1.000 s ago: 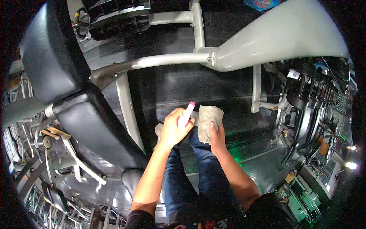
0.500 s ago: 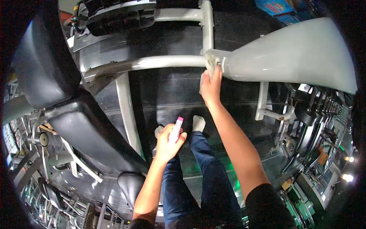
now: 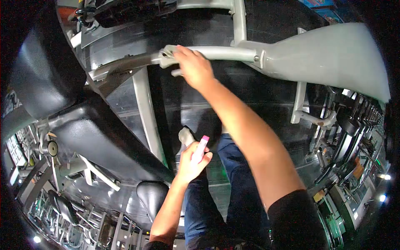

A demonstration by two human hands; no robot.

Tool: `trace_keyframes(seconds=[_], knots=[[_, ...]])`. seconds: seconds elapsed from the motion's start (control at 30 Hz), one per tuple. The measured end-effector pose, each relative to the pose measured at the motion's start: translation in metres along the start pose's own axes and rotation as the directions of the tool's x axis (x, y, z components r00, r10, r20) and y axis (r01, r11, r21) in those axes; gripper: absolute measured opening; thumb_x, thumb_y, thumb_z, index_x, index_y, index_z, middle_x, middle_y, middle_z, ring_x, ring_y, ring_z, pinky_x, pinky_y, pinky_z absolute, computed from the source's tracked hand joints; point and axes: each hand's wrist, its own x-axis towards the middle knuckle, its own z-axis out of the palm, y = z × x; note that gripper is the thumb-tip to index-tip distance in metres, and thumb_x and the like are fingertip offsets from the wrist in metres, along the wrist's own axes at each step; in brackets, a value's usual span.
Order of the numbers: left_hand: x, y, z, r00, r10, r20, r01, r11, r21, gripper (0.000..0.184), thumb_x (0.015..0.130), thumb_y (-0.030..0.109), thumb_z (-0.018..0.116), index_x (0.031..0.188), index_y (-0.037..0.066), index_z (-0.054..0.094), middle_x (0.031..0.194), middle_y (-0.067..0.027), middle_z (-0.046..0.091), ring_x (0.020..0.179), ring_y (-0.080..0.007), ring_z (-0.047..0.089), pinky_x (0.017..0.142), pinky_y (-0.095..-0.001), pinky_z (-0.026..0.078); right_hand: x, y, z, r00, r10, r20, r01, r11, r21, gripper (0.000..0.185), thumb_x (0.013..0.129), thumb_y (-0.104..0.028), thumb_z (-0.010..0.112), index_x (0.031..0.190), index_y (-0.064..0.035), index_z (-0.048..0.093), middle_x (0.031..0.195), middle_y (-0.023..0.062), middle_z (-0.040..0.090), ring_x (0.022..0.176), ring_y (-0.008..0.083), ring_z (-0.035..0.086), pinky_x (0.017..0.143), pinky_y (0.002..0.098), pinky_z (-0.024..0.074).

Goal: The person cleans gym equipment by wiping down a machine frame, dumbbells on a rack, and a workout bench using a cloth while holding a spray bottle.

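My right hand [image 3: 194, 66] presses a pale, crumpled cloth [image 3: 168, 57] against the light grey metal tube [image 3: 225, 53] that runs across the upper middle. Part of the cloth hangs below the tube under my palm. Lower down, my left hand [image 3: 191, 164] is wrapped round a small white bottle with a pink end [image 3: 201, 149], held upright above my leg. That bottle touches no part of the machine. The tube joins a wide grey housing [image 3: 325, 52] at the right.
A black padded seat [image 3: 104, 137] and backrest [image 3: 39, 62] fill the left side. A grey upright [image 3: 146, 112] slopes down beside the seat. Dumbbells [image 3: 354, 121] stand in a rack at the right. Black flooring [image 3: 258, 100] lies under the frame.
My right hand went up to the tube's joint by the housing with the cloth, then slid left along the tube. My left hand still holds the bottle, low near my legs.
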Motion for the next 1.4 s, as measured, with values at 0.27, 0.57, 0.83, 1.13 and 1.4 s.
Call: trace_keyframes(seconds=[0.27, 0.57, 0.83, 1.13, 1.4], knots=[[0.002, -0.005, -0.032, 0.992, 0.035, -0.121, -0.037, 0.999, -0.017, 0.016, 0.077, 0.011, 0.073, 0.088, 0.005, 0.063, 0.077, -0.0042, 0.058, 0.069, -0.0148, 0.055, 0.066, -0.0288, 0.045, -0.068, 0.097, -0.083, 0.942, 0.18, -0.282, -0.245, 0.946, -0.212, 0.04, 0.078, 0.003, 0.055, 0.117, 0.0004, 0.058, 0.128, 0.0227, 0.056, 0.116, 0.0384, 0.056, 0.095, 0.0435, 0.0495], [0.005, -0.012, -0.02, 0.987, 0.08, -0.137, -0.092, 0.992, -0.085, 0.018, 0.077, 0.01, 0.073, 0.09, 0.005, 0.062, 0.077, -0.003, 0.059, 0.071, -0.0135, 0.055, 0.067, -0.0294, 0.045, 0.017, -0.027, 0.028, 0.986, 0.165, -0.021, -0.165, 0.986, 0.021, 0.03, 0.08, -0.006, 0.058, 0.11, -0.0118, 0.06, 0.127, 0.0146, 0.056, 0.093, 0.0402, 0.065, 0.084, 0.048, 0.0548], [-0.005, -0.013, -0.044, 0.979, 0.114, -0.168, -0.125, 0.99, -0.058, 0.018, 0.075, 0.009, 0.074, 0.086, 0.005, 0.061, 0.073, -0.0051, 0.056, 0.069, -0.0182, 0.056, 0.068, -0.0317, 0.046, -0.001, 0.008, -0.031, 0.953, -0.003, 0.304, 0.055, 0.985, -0.164, 0.06, 0.074, 0.001, 0.056, 0.132, -0.0163, 0.054, 0.143, 0.0119, 0.048, 0.108, 0.0354, 0.061, 0.091, 0.042, 0.0518], [-0.011, -0.033, -0.052, 0.99, 0.074, -0.123, -0.08, 0.995, -0.05, 0.018, 0.079, 0.01, 0.072, 0.093, 0.005, 0.061, 0.086, -0.005, 0.062, 0.076, -0.0147, 0.058, 0.072, -0.0295, 0.047, -0.005, 0.051, -0.063, 0.891, 0.453, -0.038, -0.435, 0.826, -0.358, 0.039, 0.08, -0.013, 0.061, 0.117, -0.0059, 0.061, 0.116, 0.0191, 0.062, 0.105, 0.0371, 0.061, 0.091, 0.0459, 0.0489], [-0.024, -0.033, -0.054, 0.985, 0.068, -0.159, -0.084, 0.991, -0.102, 0.021, 0.075, 0.007, 0.076, 0.09, 0.005, 0.061, 0.077, -0.0082, 0.058, 0.066, -0.02, 0.058, 0.063, -0.0323, 0.047, 0.078, -0.111, 0.113, 0.977, -0.066, 0.205, 0.094, 0.988, -0.127, 0.033, 0.085, -0.014, 0.06, 0.117, -0.0106, 0.06, 0.116, 0.0159, 0.063, 0.109, 0.0362, 0.062, 0.087, 0.0456, 0.0554]])
